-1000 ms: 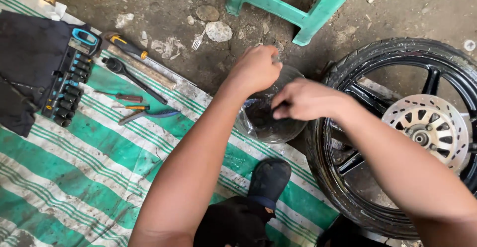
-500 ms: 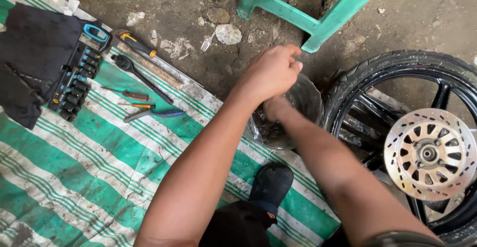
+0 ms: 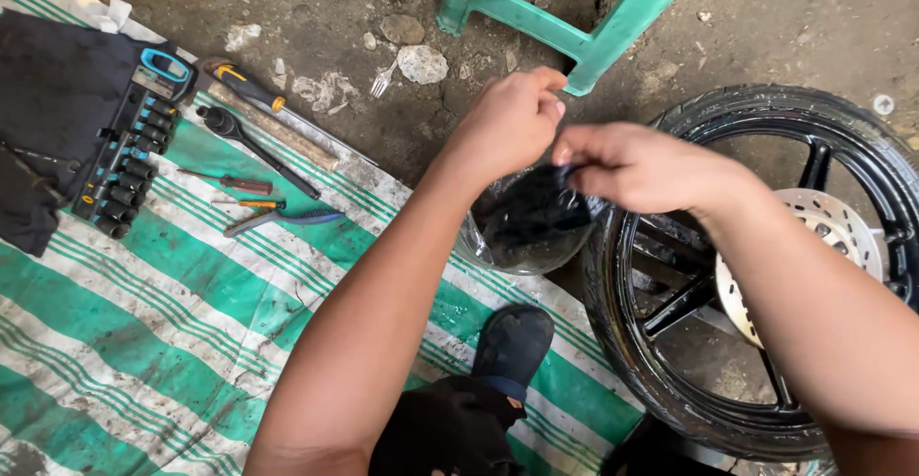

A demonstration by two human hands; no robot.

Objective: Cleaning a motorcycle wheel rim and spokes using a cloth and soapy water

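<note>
A: What is being held above the clear bowl (image 3: 522,246)?

B: A dark, wet-looking rag (image 3: 536,210) is held just over the bowl. Its upper edge is pinched by the right hand (image 3: 637,165), fingers pressed together on the cloth. The left hand (image 3: 507,122) is curled right beside it; its fingertips appear to be closed on the same edge, though the exact contact cannot be told.

A: How far along can the work be judged?

B: The rag is seen lifted clear of the bowl's bottom, so the soaking can be judged as done. Nothing has yet been wiped with it: the cloth is not touching the wheel (image 3: 756,265), which lies flat just right of the bowl with its brake disc (image 3: 823,246) partly hidden under the right forearm.

A: What else is laid out around the bowl?

B: Left of the bowl, a green-and-white striped tarp (image 3: 172,323) is spread, and on it a socket rail (image 3: 129,165), a ratchet handle (image 3: 258,151), a yellow-handled tool (image 3: 244,86) and small pliers (image 3: 282,218) are set out. Beyond the bowl, a green plastic stool (image 3: 574,26) is stood on the dirt. Below it, a dark shoe (image 3: 517,342) is planted on the tarp.

A: Is anything in the way?

B: The bowl is crowded between the wheel and the shoe, so it could be tipped, as far as can be judged.
</note>
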